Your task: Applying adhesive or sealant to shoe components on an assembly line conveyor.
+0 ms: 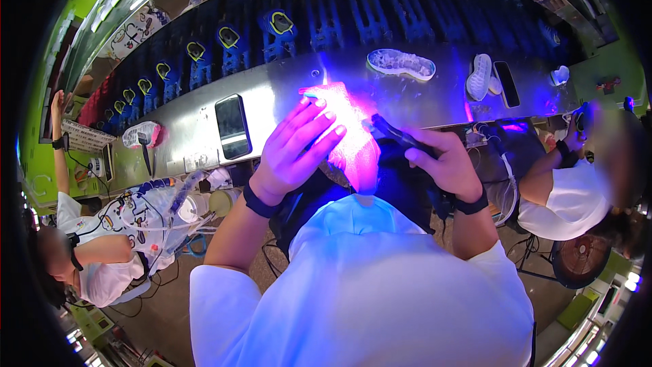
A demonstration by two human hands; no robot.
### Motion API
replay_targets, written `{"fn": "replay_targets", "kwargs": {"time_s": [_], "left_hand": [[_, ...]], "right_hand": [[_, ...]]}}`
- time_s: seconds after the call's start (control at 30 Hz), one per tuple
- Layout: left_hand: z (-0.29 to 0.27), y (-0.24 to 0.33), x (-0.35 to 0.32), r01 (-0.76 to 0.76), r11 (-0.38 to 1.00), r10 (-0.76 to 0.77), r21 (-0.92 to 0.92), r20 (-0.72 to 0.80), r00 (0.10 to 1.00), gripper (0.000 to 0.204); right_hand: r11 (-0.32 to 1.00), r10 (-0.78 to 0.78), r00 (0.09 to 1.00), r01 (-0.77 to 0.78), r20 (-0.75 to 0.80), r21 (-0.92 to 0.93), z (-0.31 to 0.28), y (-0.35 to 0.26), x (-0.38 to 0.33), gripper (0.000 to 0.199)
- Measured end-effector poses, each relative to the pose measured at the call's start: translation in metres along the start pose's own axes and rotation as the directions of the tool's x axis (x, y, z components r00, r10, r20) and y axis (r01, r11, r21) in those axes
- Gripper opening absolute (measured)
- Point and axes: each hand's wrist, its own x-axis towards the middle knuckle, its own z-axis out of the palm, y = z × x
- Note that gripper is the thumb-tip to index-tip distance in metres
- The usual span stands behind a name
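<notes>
Under bright pink-violet light, a glossy textured piece (356,153), seemingly a shoe sole, is tilted over the bench's near edge. My left hand (292,146) holds it from the left, its fingers laid across the upper part; the thumb is hidden. Glare washes out much of its surface. My right hand (451,166) is closed around a black-handled brush (401,137). The brush's front end is close to the piece's right side; whether they touch I cannot tell. A pale shoe sole (401,64) lies on the bench beyond my hands.
A phone (233,127) lies left on the metal bench (272,81). Soles (479,77) and a dark phone (506,84) lie right. Behind the bench, a dark rack (326,20) carries several shoes (280,24). People work on both sides; a fan (579,258) stands right.
</notes>
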Motion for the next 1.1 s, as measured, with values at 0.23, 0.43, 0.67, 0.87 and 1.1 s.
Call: {"fn": "replay_targets", "kwargs": {"time_s": [0.23,0.43,0.67,0.87,1.1], "left_hand": [[0.019,0.000,-0.001,0.053,0.999,-0.053,-0.009,0.012,0.999,0.043],[0.029,0.008,0.000,0.256,0.964,-0.257,-0.071,-0.007,0.966,0.063],[0.037,0.013,0.001,0.361,0.927,-0.359,-0.106,0.033,0.933,0.069],[0.043,0.019,-0.002,0.475,0.869,-0.472,-0.142,0.055,0.880,0.070],[0.047,0.014,-0.007,0.392,0.908,-0.392,-0.147,0.036,0.919,0.069]], "right_hand": [[0.998,-0.056,0.997,0.056,-0.062,0.011,-0.007,0.015,-0.004,0.042],[0.998,-0.057,0.997,0.058,-0.044,0.022,-0.013,0.021,-0.001,0.044],[0.997,-0.014,0.998,0.019,-0.068,0.074,-0.012,0.038,-0.001,0.045],[0.985,0.037,0.999,-0.041,0.029,0.170,-0.016,0.048,-0.006,0.044],[0.978,0.087,0.996,-0.081,-0.024,0.195,-0.016,0.039,-0.013,0.043]]}}
